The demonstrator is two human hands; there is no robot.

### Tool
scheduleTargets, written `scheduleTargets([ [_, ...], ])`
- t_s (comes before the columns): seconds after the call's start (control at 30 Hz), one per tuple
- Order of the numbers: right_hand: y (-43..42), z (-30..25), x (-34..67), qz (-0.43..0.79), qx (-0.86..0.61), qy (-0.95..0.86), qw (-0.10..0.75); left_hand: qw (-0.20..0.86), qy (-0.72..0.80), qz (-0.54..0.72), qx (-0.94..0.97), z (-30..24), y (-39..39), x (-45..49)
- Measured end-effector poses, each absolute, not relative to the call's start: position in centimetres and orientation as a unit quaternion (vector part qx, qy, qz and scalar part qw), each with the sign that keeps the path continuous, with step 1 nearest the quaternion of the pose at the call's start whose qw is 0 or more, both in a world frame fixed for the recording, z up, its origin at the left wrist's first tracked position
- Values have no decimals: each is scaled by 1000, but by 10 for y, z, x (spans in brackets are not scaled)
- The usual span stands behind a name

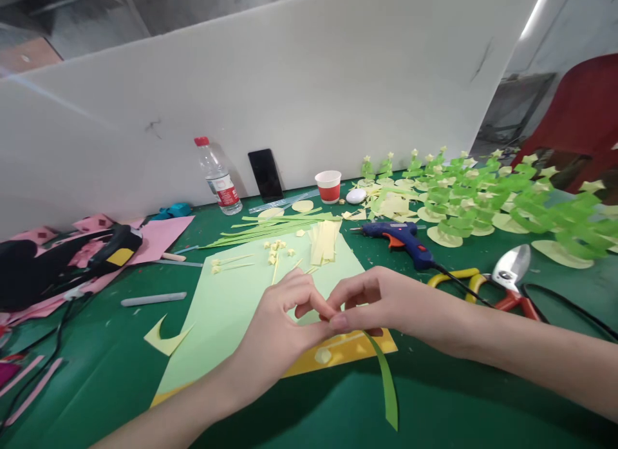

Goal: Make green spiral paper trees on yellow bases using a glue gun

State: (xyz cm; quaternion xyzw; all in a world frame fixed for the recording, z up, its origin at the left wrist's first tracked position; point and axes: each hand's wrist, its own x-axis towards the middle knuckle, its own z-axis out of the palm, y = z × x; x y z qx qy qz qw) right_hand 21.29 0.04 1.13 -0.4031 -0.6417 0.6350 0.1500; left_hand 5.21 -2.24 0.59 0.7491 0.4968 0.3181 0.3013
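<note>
Nearest the lens in the head view, a green paper strip (389,384) trails from my fingers down toward me across the desk (434,410), its free end curling over the green cover. My left hand (277,330) and right hand (381,304) meet fingertip to fingertip above a light green sheet (226,301) and the yellow sheet (355,349) under it. Both are closed in a pinch on the strip's upper end, which is hidden between the fingers. Risk 1: the pinch covers little of the strip, so uneven pull from either hand could crease or tear it. Risk 2: the long loose tail could catch on the yellow sheet's edge and drag it. Risk 3: the blue glue gun (403,238) lies just beyond my right hand, and its cord runs beside the right forearm near the red-handled shears (512,275). A wide elbow move could snag that cord.
</note>
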Motion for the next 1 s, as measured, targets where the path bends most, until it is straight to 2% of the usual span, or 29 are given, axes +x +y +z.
scheduleTargets([
  [0.27, -4, 8, 208, 616, -422, -646, 158, 361, 508, 327, 711, -2, -23, 51],
  [0.53, -3, 11, 210, 580, -409, -680, 187, 347, 471, 365, 724, -1, -24, 50],
  [0.8, 7, 16, 220, 601, -402, -682, 105, 331, 385, 323, 799, -4, -25, 46],
  [1.0, 1, 14, 217, 627, -387, -664, 125, 352, 449, 352, 742, -3, -24, 49],
])
